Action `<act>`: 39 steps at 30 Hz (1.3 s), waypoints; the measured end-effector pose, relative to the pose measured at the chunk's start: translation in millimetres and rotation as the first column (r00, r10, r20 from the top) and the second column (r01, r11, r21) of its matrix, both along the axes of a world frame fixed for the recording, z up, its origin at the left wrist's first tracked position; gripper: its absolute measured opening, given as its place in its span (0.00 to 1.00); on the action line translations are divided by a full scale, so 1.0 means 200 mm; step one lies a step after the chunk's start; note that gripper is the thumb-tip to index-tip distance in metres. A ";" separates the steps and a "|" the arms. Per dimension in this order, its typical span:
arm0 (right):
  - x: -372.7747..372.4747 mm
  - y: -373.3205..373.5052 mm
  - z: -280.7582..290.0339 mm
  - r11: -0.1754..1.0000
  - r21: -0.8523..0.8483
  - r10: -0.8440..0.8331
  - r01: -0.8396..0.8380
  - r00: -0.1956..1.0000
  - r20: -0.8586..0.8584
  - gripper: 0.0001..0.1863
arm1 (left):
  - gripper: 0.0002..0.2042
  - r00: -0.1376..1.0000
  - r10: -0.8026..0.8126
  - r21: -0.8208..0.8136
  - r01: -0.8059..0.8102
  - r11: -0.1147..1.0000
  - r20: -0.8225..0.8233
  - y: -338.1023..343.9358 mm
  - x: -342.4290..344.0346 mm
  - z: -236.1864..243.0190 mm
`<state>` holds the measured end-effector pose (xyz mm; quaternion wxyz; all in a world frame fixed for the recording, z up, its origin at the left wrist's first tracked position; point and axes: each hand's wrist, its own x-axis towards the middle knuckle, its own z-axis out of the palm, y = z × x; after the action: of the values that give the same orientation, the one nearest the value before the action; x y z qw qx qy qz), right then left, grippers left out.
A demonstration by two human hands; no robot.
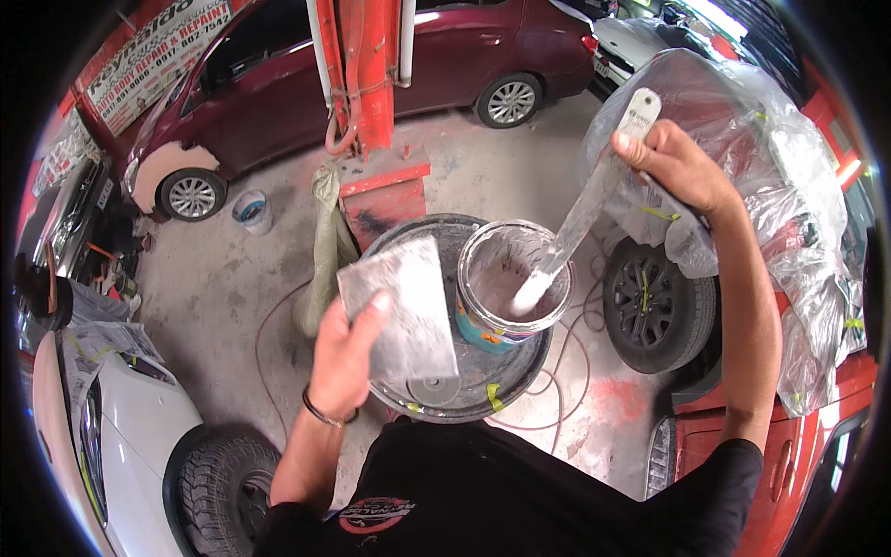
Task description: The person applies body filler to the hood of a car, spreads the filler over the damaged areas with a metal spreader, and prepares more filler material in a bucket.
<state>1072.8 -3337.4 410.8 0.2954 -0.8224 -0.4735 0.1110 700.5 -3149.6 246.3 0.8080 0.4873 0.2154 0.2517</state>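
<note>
My left hand (pixel 340 364) grips a flat, grey, smeared rectangular mixing board (pixel 416 292), thumb on top; its fingers are mostly hidden beneath. In my right hand (pixel 682 167) is the upper part of a long, flat stirring stick (pixel 583 212) with a hole in its end. The stick slants down to the left into an uncovered round can (pixel 490 332) with a pale-smeared inside. Whitish paste coats the stick's lower end (pixel 532 291), inside the can's mouth. The can stands on a dark round drum top (pixel 483 395), right of the board.
A red post (pixel 369 111) with a hose stands beyond the drum. Around me are a maroon car (pixel 408 70), a white vehicle (pixel 148 418) and a plastic-covered red vehicle (pixel 742 139). A bucket (pixel 252 213) and a floor hose (pixel 560 395) lie on the concrete.
</note>
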 end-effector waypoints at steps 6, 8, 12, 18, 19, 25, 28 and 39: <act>-0.11 -0.18 0.42 0.978 0.197 -0.114 0.074 0.973 0.198 0.35 | 0.18 0.993 -0.054 0.141 0.039 0.989 0.105 0.21 0.23 0.05; -0.16 -0.24 0.59 0.977 0.193 -0.124 0.086 0.973 0.193 0.33 | 0.18 0.983 -0.126 0.245 0.090 0.965 0.136 0.25 0.35 0.06; -0.25 -0.36 0.84 0.939 0.338 -0.125 0.072 0.982 0.139 0.27 | 0.20 0.995 -0.101 0.457 0.084 0.885 0.012 0.29 0.62 0.06; -0.31 -0.42 1.02 0.905 0.424 -0.108 -0.015 0.958 0.264 0.28 | 0.23 0.968 -0.180 0.621 0.251 0.742 -0.176 0.21 0.90 0.11; -0.33 -0.44 1.04 0.926 0.376 -0.078 -0.034 0.957 0.279 0.29 | 0.23 0.957 -0.229 0.583 0.290 0.759 -0.178 0.18 0.91 0.12; -0.33 -0.54 0.90 0.864 0.504 -0.172 -0.018 0.928 0.329 0.29 | 0.21 0.892 -0.446 0.053 0.443 0.895 0.075 0.07 0.84 0.25; -0.34 -0.60 0.82 0.853 0.497 -0.332 0.156 0.899 0.287 0.30 | 0.18 0.848 -0.512 -0.037 0.521 0.852 0.139 0.06 0.82 0.28; -0.73 -0.82 0.17 0.911 0.337 0.016 -0.236 0.839 0.545 0.16 | 0.14 0.770 -0.423 -0.330 0.604 0.726 0.478 0.13 0.87 0.10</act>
<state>927.6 -3500.6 445.1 0.3029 -0.7112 -0.6029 -0.1975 874.3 -3124.5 267.2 0.9633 0.2630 -0.0335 0.0412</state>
